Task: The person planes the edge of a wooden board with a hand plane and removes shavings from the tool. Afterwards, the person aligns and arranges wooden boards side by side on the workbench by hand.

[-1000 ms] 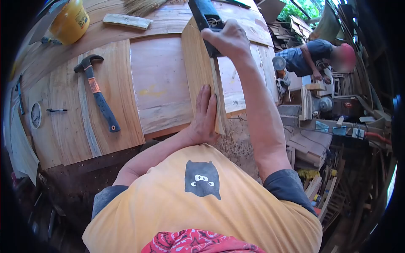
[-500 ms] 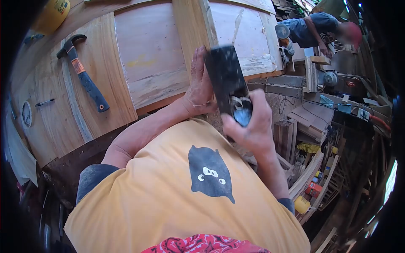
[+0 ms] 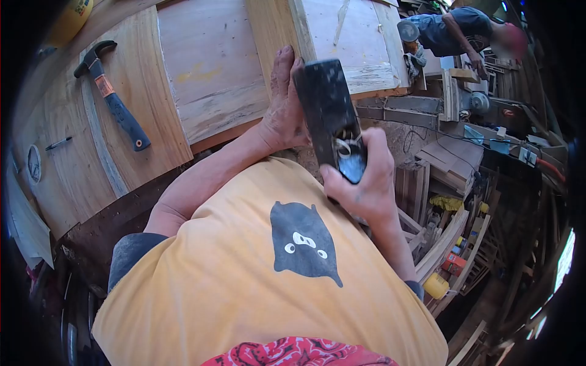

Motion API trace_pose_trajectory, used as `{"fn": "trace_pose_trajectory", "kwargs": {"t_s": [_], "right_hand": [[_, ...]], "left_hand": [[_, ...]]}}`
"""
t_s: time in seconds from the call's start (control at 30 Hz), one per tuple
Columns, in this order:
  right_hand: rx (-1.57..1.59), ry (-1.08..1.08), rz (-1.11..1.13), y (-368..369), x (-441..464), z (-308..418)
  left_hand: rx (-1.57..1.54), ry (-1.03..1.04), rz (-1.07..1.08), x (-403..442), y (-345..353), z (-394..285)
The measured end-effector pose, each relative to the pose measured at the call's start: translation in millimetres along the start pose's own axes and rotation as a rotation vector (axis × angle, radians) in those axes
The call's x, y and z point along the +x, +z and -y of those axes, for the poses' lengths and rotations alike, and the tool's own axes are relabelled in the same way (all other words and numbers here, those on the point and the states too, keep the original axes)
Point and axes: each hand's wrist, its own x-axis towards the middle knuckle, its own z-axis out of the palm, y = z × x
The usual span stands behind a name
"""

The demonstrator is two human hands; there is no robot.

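My right hand [image 3: 369,183] is wrapped around the back end of a black hand plane [image 3: 325,91], thumb on one side and fingers on the other. Pale curled shavings [image 3: 345,146] sit in the plane's mouth. The plane's front end reaches the upright edge of a wooden board [image 3: 271,36] on the panel. My left hand [image 3: 284,113] lies just left of the plane, fingers stretched out against that board. The plane hides part of its palm side. A claw hammer [image 3: 113,94] with a black and orange handle lies on the wooden panel [image 3: 143,73] to the left.
A pen [image 3: 59,143] and a round tape-like ring [image 3: 34,163] lie at far left, near a yellow container [image 3: 70,21]. Another person [image 3: 464,36] bends over work at upper right. Stacked wood offcuts [image 3: 452,158] and a yellow bottle [image 3: 436,285] stand to the right.
The panel and hammer sit slightly higher and further left in view. My left hand's fingers reach a little further up the board. The plane stays in my right hand, nearly in place.
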Motion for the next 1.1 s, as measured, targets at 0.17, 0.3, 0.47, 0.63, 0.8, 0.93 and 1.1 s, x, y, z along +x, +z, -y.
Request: {"fn": "trace_pose_trajectory", "kwargs": {"t_s": [0.17,0.3,0.47,0.63,0.8,0.93,1.1], "right_hand": [[-0.07,-0.005,-0.066,11,59,5],[0.025,-0.119,-0.061,5,142,11],[0.067,0.021,-0.097,7,88,-1],[-0.017,-0.047,-0.052,-1,-9,-9],[-0.082,-0.007,-0.063,6,42,3],[-0.011,0.043,-0.074,9,213,32],[0.011,-0.055,0.022,8,236,41]], "left_hand": [[-0.006,0.014,-0.038,1,0,-2],[-0.036,-0.023,-0.064,0,2,-2],[0.059,0.086,-0.046,-5,7,7],[0.243,-0.048,0.182,1,16,3],[0.125,0.004,0.059,1,4,3],[0.019,0.053,-0.048,-6,8,-2],[0.013,0.077,-0.03,-6,2,2]]}}
